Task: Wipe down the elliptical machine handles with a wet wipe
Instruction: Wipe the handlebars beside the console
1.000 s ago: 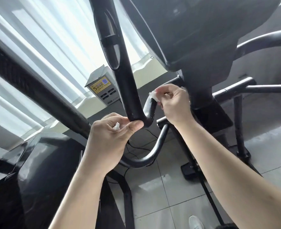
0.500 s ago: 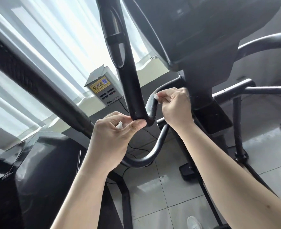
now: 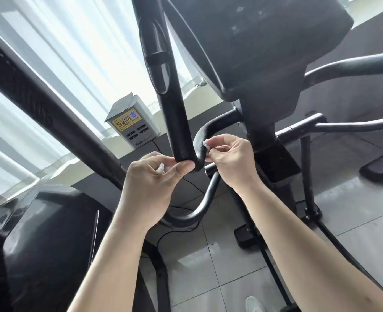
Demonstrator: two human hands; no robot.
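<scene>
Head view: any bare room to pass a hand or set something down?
Free: floor tiles, bordered by both forearms and the curved lower bar. Crowded: the handle bend, where left hand and right hand pinch the wet wipe.

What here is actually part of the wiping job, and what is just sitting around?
In the job:
- curved black handle
- wet wipe, pinched against the handle by the right hand; another white bit shows in the left hand

Just there:
- grey box on the sill
- curtains
- white shoe
</scene>
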